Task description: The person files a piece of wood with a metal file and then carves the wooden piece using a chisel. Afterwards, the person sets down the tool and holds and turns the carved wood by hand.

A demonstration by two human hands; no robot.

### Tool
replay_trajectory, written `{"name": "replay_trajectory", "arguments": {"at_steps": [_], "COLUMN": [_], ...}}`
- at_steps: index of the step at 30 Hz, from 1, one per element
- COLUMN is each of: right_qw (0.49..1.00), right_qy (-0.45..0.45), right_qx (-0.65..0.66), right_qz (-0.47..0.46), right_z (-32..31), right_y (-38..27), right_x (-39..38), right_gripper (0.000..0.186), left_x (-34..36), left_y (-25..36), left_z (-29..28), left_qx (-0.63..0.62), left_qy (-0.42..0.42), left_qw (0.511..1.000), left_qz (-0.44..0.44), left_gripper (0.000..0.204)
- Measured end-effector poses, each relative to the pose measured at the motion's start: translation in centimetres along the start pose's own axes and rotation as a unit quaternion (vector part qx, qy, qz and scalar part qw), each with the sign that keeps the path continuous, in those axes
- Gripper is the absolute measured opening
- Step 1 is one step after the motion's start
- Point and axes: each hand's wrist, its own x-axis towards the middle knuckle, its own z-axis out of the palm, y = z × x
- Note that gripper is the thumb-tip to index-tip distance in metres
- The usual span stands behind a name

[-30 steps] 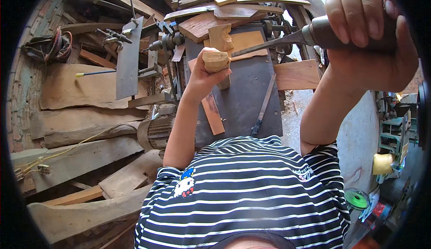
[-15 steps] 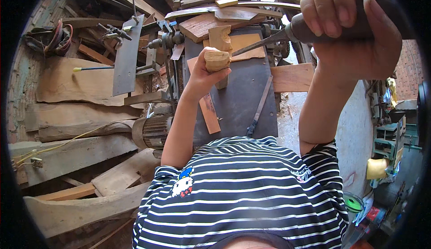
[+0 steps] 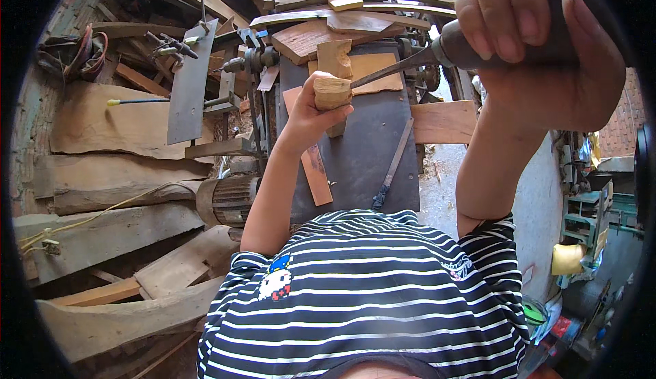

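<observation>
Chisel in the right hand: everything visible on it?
The chisel has a thick dark handle, a collar and a long, narrow grey blade that looks metal. The right hand grips the handle, whose far end is hard to make out. The blade points left, its tip at the right side of the wood block in the left hand; contact there is unclear.

Right fingers (image 3: 493,7) + chisel handle (image 3: 555,48) | shifted left | nearer wood block (image 3: 333,95)

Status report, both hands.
Left hand gripping tan, chunky wooden block. Right hand holding dark-handled, tapering metal tool, tip at block's edge. Flat yellowish wooden board behind tool.
</observation>
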Motion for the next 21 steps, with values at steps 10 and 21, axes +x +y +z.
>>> {"name": "replay_trajectory", "arguments": {"at_steps": [10,21], "right_qw": [1.000,0.999], "right_qy": [0.016,0.017], "right_qx": [-0.014,-0.015], "right_qz": [0.012,0.027], "right_z": [-0.3,1.2], "right_y": [0.0,0.4], "right_x": [0.1,0.3], "right_gripper": [0.007,0.006], "left_x": [0.5,0.1], "left_y": [-0.7,0.3], "left_z": [-0.5,0.4], "left_qx": [-0.021,-0.011], "left_qy": [0.020,-0.015], "left_qw": [1.000,0.999], "left_qz": [-0.001,0.032], "left_gripper": [0.057,0.042]}}
